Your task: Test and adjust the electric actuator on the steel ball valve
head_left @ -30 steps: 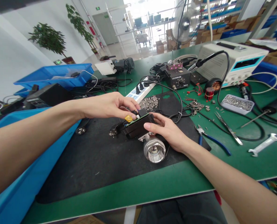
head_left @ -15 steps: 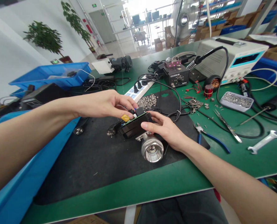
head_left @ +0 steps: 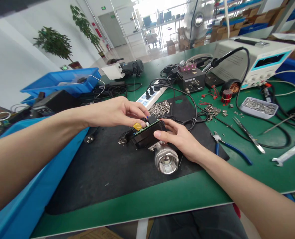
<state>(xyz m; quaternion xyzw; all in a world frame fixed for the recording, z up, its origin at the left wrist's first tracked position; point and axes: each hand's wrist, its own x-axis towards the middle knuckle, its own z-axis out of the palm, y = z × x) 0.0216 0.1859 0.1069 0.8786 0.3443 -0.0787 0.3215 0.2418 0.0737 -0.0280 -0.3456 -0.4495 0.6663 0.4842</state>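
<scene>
A motorized valve stands on the black mat (head_left: 88,179), its black actuator housing (head_left: 147,135) tilted above a shiny steel valve body (head_left: 166,160). The housing is uncovered, and the edge of a green circuit board shows along its top. My right hand (head_left: 181,137) grips the housing's right end, thumb on the near side and fingers behind. Over the board, my left hand (head_left: 120,113) has its thumb and fingers drawn together among small components, beside a yellow part (head_left: 137,126). Its fingertips are partly hidden, so what they pinch is unclear. A black power plug (head_left: 123,140) lies just left of the housing.
Behind the hands are a pile of small nuts (head_left: 161,108) and a white power strip (head_left: 152,94). To the right lie cutters (head_left: 219,141), tweezers (head_left: 249,135), a wrench (head_left: 289,153) and a tray of screws (head_left: 259,108). A blue bin (head_left: 70,159) borders the left.
The whole view has shifted slightly, with the scene now a little further right. Both hands keep nearly the same hold on the valve.
</scene>
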